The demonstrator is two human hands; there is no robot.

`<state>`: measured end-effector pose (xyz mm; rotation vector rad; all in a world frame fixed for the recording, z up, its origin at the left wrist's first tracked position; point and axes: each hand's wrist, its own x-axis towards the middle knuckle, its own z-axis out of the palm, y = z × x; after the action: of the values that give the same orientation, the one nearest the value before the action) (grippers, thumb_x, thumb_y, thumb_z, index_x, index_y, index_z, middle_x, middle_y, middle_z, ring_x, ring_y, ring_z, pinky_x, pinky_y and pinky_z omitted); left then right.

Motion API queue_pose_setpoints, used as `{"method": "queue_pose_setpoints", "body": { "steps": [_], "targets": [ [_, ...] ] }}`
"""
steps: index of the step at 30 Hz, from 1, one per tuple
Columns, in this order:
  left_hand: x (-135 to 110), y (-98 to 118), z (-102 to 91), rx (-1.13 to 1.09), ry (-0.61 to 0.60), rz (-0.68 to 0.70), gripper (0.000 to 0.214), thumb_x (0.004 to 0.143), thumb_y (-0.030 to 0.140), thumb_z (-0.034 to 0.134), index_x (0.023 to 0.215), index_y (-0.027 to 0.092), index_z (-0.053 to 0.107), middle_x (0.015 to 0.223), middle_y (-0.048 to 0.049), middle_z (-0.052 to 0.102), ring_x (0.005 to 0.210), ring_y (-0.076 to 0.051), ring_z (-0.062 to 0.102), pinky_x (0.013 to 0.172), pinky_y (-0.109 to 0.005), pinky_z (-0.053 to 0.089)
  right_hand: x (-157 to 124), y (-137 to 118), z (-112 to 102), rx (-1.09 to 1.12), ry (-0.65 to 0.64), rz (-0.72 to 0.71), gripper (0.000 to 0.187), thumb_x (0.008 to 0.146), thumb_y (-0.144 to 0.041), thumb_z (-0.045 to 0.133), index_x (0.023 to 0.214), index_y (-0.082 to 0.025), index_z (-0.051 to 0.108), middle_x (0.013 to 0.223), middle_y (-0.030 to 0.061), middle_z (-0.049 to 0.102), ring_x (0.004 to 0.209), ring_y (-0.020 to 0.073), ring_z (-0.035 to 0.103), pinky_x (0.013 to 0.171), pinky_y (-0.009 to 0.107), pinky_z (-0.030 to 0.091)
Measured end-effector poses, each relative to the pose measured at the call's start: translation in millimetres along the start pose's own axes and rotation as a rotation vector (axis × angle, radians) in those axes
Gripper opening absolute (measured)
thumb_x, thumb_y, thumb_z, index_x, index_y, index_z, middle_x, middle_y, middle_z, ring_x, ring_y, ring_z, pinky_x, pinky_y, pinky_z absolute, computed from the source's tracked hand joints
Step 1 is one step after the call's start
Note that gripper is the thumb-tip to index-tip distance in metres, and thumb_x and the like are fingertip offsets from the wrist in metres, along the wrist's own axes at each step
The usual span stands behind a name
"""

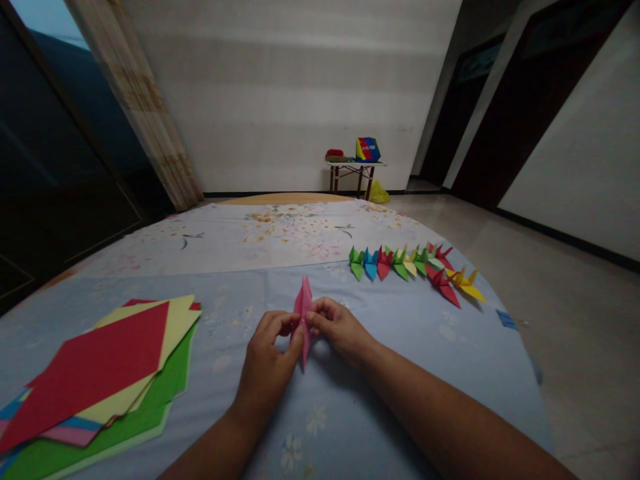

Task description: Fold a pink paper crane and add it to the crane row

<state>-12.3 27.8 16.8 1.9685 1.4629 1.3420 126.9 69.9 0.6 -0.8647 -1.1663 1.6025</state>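
A pink folded paper piece (303, 300), long and narrow with pointed ends, is held upright just above the tablecloth. My left hand (275, 350) pinches it from the left between thumb and fingers. From the other side, the thumb and fingers of my right hand (340, 327) grip it near its middle. The fingers cover part of the folds there. To the right stand several finished paper cranes, among them a blue crane (370, 263), a red crane (444, 287) and a yellow crane (467, 285).
A stack of coloured paper sheets (110, 353), red on top, lies at the left of the round table. A floral cloth (225, 233) covers the tabletop. Blue tape (507, 319) sits at the right edge. Against the far wall is a small table (356, 164) with a colourful box (369, 150).
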Motion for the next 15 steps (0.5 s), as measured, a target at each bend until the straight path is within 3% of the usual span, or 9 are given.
{"method": "queue_pose_setpoints", "body": {
  "steps": [9,15],
  "targets": [
    [0.5,-0.5,0.7,-0.255,0.047,-0.216,0.016,0.074,0.031,0.062,0.083,0.019,0.066,0.084,-0.0027,0.064,0.080,-0.017,0.062,0.074,-0.028,0.048,-0.3,-0.5,0.1,0.023,0.010,-0.019,0.034,0.061,-0.042,0.073,0.073,-0.016,0.054,0.067,-0.0024,0.057,0.060,0.0092,0.051,0.055,0.021,0.038],
    [5.7,-1.8,0.4,-0.477,0.001,-0.530,0.026,0.066,0.034,0.069,0.084,0.016,0.068,0.079,-0.0037,0.071,0.075,-0.018,0.065,0.072,-0.028,0.049,0.1,-0.7,-0.5,-0.013,0.026,-0.026,0.034,0.061,-0.042,0.073,0.073,-0.016,0.054,0.066,-0.0023,0.057,0.060,0.0096,0.052,0.056,0.021,0.039]
  ]
}}
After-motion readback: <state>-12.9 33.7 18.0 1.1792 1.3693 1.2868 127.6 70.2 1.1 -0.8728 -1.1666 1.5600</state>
